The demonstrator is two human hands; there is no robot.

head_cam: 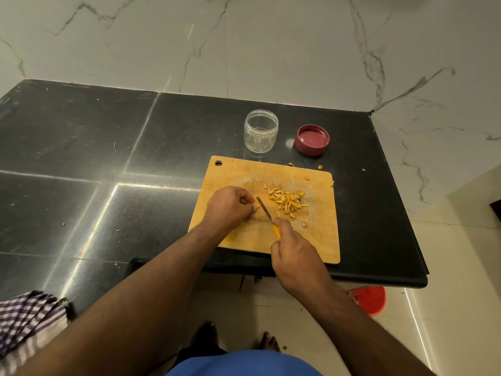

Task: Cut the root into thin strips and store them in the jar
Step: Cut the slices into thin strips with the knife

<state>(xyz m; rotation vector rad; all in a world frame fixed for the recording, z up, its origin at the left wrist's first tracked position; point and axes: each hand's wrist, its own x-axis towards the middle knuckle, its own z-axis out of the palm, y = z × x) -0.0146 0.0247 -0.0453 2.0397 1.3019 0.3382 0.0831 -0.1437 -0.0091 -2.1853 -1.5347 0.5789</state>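
A wooden cutting board (pixel 320 240) lies on the black counter. On it sits a pile of thin yellow root strips (pixel 286 200). My left hand (pixel 229 204) is curled on the board, pinching a small piece of root that its fingers mostly hide. My right hand (pixel 295 256) grips a yellow-handled knife (pixel 265 208), whose blade points up-left beside my left fingertips. Behind the board stands a clear jar (pixel 260 131), open, with its red lid (pixel 312 139) lying upturned to its right.
A few root scraps (pixel 320 167) lie on the black counter (pixel 108 158) past the board's far edge. A checked cloth (pixel 29 321) hangs at the counter's front left. A red tub (pixel 370 299) stands on the floor below the counter's right end.
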